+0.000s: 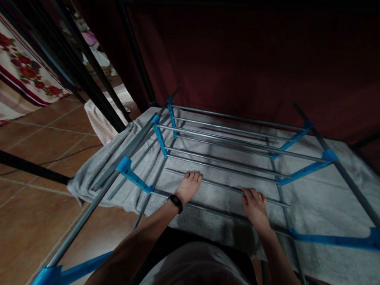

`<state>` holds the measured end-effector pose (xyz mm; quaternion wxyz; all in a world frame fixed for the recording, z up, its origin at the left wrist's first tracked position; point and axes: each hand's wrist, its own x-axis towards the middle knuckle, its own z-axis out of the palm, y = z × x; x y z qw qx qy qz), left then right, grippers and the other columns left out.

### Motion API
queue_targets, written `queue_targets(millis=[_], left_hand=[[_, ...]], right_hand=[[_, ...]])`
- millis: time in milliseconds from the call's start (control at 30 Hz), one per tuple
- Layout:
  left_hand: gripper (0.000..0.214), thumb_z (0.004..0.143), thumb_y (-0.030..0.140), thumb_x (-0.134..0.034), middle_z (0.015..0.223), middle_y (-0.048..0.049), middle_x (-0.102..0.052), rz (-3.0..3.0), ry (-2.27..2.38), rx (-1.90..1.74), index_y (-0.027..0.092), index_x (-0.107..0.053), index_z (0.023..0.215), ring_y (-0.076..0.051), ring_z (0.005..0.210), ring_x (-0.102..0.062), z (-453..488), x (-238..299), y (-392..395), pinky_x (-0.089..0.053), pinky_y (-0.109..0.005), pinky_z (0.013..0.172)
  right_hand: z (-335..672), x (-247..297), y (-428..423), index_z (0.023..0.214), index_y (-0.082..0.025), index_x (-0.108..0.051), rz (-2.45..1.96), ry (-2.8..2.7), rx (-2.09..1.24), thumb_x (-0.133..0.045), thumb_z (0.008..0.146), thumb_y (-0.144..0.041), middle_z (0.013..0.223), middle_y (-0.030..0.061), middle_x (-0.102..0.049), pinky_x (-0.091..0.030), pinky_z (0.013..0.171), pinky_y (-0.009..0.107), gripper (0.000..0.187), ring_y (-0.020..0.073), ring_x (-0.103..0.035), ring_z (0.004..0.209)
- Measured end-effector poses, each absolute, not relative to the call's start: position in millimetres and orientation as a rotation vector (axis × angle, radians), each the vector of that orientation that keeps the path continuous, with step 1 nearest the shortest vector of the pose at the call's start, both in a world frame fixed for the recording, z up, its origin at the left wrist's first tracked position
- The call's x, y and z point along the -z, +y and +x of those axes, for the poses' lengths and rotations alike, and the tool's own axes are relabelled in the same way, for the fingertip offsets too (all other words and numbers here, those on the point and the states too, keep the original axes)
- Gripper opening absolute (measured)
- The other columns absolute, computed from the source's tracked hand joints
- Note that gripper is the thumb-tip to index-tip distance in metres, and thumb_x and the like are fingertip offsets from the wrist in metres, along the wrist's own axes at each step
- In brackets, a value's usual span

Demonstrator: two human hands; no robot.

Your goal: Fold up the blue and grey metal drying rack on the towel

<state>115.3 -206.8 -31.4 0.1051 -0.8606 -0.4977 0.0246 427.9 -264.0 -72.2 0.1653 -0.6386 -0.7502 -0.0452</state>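
A metal drying rack [230, 150] with grey rods and blue plastic joints stands in front of me. A grey towel [313, 203] lies spread beneath its rods. My left hand [188, 186], with a black band on the wrist, rests on the towel among the near rods, its fingers curled down at the tips. My right hand [256, 205] lies flat on the towel beside a rod, fingers stretched forward and together. Neither hand holds anything that I can see.
A dark red curtain or wall [268, 53] rises behind the rack. Black bars [82, 67] slant at the left. A floral cloth [2, 65] hangs at the far left over a brown tiled floor [27, 203]. A pale cloth [102, 118] lies on the floor.
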Motion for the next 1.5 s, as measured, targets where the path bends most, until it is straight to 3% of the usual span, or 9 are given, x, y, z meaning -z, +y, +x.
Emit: queue_targets(millis=[400, 700, 933, 1133, 1367, 1500], left_hand=[[0.036, 0.099, 0.007, -0.043, 0.13, -0.0147, -0.065, -2.543, -1.446, -0.071, 0.013, -0.063, 0.129, -0.027, 0.115, -0.06, 111.6, 31.0, -207.4, -0.044, -0.043, 0.1], [0.035, 0.099, 0.008, -0.045, 0.123, -0.0128, -0.068, -2.527, -1.508, -0.03, 0.016, -0.064, 0.128, -0.026, 0.111, -0.063, 109.9, 23.4, -210.0, -0.045, -0.043, 0.101], [0.033, 0.098, 0.006, -0.044, 0.11, -0.0112, -0.07, -2.422, -1.658, 0.064, 0.015, -0.068, 0.117, -0.026, 0.107, -0.063, 92.7, 4.7, -209.2, -0.044, -0.045, 0.106], [0.04, 0.093, 0.001, -0.041, 0.111, -0.013, -0.071, -2.426, -1.734, 0.014, 0.014, -0.069, 0.118, -0.027, 0.108, -0.063, 82.3, 8.2, -205.1, -0.045, -0.046, 0.105], [0.046, 0.095, 0.004, -0.041, 0.123, -0.0143, -0.069, -2.544, -1.702, 0.031, 0.015, -0.064, 0.132, -0.027, 0.115, -0.062, 91.8, 22.5, -202.1, -0.045, -0.043, 0.106], [0.044, 0.098, 0.009, -0.043, 0.129, -0.0124, -0.068, -2.669, -1.649, 0.091, 0.018, -0.061, 0.137, -0.025, 0.118, -0.061, 103.5, 24.2, -196.7, -0.046, -0.04, 0.106]], right_hand=[[428.4, 74.4, -261.3, 0.114, -0.021, -0.071, -1.846, -2.098, 0.023, -0.047, 0.098, -0.019, 0.111, 0.0097, -0.068, -0.039, 0.097, 0.039, 0.029, 0.0253, -0.06, 0.104], [431.6, 75.5, -262.4, 0.113, -0.022, -0.071, -1.79, -2.102, -0.055, -0.046, 0.098, -0.018, 0.112, 0.0085, -0.07, -0.04, 0.099, 0.04, 0.029, 0.0242, -0.062, 0.106], [443.5, 71.4, -257.1, 0.115, -0.023, -0.071, -1.967, -2.071, -0.103, -0.044, 0.098, -0.021, 0.116, 0.0081, -0.07, -0.037, 0.104, 0.043, 0.032, 0.0253, -0.062, 0.111], [443.4, 63.3, -245.0, 0.113, -0.024, -0.071, -2.04, -2.089, -0.262, -0.045, 0.095, -0.022, 0.116, 0.0067, -0.069, -0.041, 0.099, 0.039, 0.031, 0.0232, -0.062, 0.109], [449.9, 70.6, -229.4, 0.1, -0.025, -0.071, -1.847, -2.106, -0.243, -0.051, 0.091, -0.017, 0.102, 0.0096, -0.069, -0.046, 0.084, 0.04, 0.023, 0.026, -0.066, 0.095], [441.1, 64.3, -225.6, 0.099, -0.023, -0.071, -1.769, -2.099, -0.262, -0.051, 0.091, -0.015, 0.1, 0.0096, -0.07, -0.046, 0.085, 0.04, 0.023, 0.0265, -0.067, 0.094]])
